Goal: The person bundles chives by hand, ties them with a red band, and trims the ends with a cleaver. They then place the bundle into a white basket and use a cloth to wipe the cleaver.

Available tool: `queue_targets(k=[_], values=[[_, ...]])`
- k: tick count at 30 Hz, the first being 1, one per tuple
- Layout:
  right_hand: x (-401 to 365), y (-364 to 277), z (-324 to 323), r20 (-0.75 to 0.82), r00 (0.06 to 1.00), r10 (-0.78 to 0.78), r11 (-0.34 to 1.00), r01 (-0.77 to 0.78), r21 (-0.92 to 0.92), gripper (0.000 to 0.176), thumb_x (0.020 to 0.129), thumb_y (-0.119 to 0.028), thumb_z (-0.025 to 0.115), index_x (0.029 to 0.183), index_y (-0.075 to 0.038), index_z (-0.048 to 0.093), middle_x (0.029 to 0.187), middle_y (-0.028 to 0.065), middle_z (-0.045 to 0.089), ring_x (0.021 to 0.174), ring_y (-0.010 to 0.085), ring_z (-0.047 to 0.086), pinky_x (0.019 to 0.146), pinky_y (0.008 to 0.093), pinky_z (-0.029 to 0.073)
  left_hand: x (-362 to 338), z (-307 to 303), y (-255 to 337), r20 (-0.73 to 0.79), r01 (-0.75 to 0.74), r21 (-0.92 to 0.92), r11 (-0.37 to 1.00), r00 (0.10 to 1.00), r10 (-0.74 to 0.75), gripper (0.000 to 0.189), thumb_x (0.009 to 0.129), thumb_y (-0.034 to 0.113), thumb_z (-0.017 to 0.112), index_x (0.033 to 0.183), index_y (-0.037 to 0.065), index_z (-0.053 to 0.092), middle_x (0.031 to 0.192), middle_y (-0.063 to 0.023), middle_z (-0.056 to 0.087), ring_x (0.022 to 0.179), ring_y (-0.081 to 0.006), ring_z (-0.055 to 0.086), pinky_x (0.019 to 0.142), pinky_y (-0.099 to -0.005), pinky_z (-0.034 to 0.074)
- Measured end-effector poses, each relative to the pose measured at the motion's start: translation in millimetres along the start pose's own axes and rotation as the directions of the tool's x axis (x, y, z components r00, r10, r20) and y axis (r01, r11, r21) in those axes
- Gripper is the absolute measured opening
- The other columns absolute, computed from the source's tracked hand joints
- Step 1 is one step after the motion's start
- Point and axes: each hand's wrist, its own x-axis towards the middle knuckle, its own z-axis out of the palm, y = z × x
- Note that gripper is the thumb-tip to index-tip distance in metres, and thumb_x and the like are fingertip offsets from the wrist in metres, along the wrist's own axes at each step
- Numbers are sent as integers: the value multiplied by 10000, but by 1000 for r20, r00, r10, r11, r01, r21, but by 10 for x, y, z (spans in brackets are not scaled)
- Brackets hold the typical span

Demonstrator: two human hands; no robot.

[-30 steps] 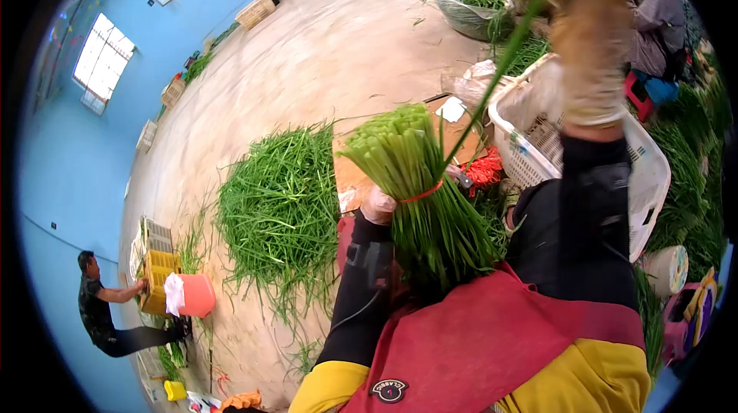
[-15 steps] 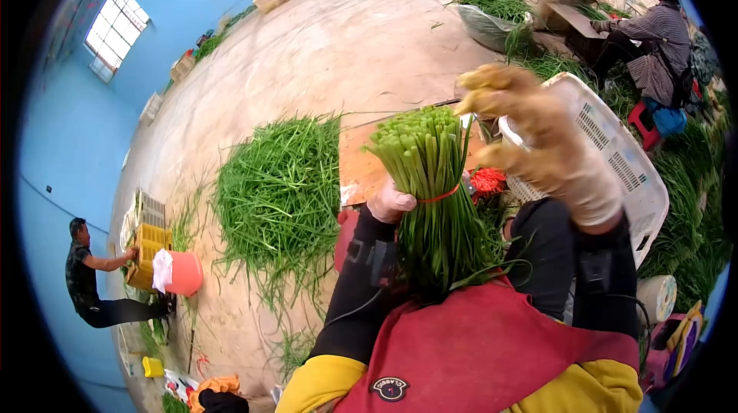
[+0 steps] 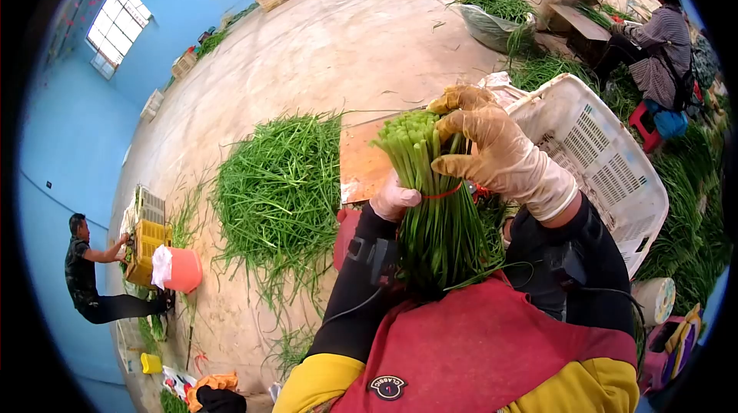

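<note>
The right hand [image 3: 500, 144] has moved in to two o'clock of the red-banded green-stalk bundle [image 3: 442, 236], fingers curved wide. The left hand [image 3: 394, 198] grips it at nine o'clock.

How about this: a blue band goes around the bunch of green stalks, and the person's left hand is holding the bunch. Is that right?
Not quite: the band is red, not blue, as the head view shows. It does go around the bunch of green stalks, and the left hand is holding it.
</note>
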Motion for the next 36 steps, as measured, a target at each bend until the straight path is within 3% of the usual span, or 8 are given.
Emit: queue_targets(k=[11, 17, 21, 25, 27, 28, 33, 36], values=[[-49, 104, 157, 25, 985, 173, 890, -167, 425, 231, 715, -135, 817, 845, -29, 658, 1125, 110, 606, 1157, 262, 498, 991, 382, 388, -18, 165, 120, 18, -4, 35, 999, 1000, 4, 953, 627, 463, 819, 1346, -32, 437, 1277, -168, 567, 1142, -277, 573, 1008, -402, 427], [48, 151, 150, -220, 975, -30, 974, 78, 215, 124, 729, -60, 774, 777, -56, 659, 1040, 91, 638, 949, 206, 592, 836, 340, 495, 4, 182, 150, -21, 4, 72, 997, 1000, -2, 960, 626, 479, 815, 1345, -29, 434, 1256, -186, 579, 1141, -282, 575, 1008, -408, 428], [328, 178, -67, -359, 930, 77, 795, 160, 585, 93, 853, -63, 682, 934, -88, 642, 961, 60, 653, 886, 159, 605, 750, 257, 552, 88, 125, 93, 34, -30, 77, 997, 999, 28, 954, 627, 465, 817, 1351, -22, 431, 1243, -183, 586, 1135, -286, 580, 1011, -412, 427], [476, 198, -901, -529, 847, -63, 988, 127, 86, 139, 963, -165, 547, 1056, -147, 649, 1024, 86, 681, 907, 202, 654, 786, 293, 563, 67, -3, -32, 71, -64, 43, 997, 996, 61, 953, 625, 455, 820, 1351, -24, 429, 1239, -187, 585, 1130, -294, 583, 1011, -421, 427], [418, 42, -1343, -577, 756, -307, 732, -200, -652, 179, 989, -197, 503, 1087, -144, 643, 1011, 76, 681, 882, 195, 651, 771, 290, 552, 32, -13, 13, 64, -67, 56, 996, 996, 63, 955, 630, 467, 814, 1350, -26, 427, 1239, -193, 584, 1130, -301, 582, 1009, -425, 429], [370, 129, -1647, -635, 681, -365, 710, -237, -663, 178, 985, -194, 511, 1089, -130, 642, 999, 77, 679, 873, 189, 646, 765, 285, 549, 6, -13, 49, 62, -64, 69, 996, 996, 60, 957, 635, 479, 809, 1350, -28, 425, 1239, -199, 583, 1130, -307, 582, 1007, -429, 431], [-171, 661, -3097, -861, 498, 103, 981, 94, 171, 194, 966, -179, 552, 1095, -61, 637, 942, 83, 664, 827, 160, 624, 730, 260, 535, -153, -72, 181, 8, -98, -29, 995, 995, 99, 941, 656, 501, 783, 1345, -31, 427, 1239, -232, 577, 1128, -322, 581, 1000, -449, 434], [-438, 495, -2733, -600, 741, 300, 822, 119, 557, 216, 954, -170, 576, 1098, -19, 634, 908, 86, 656, 800, 142, 611, 709, 245, 527, -193, -111, 176, -13, -140, -23, 990, 990, 140, 950, 663, 567, 759, 1333, -26, 439, 1215, -248, 582, 1101, -334, 592, 946, -451, 473]])
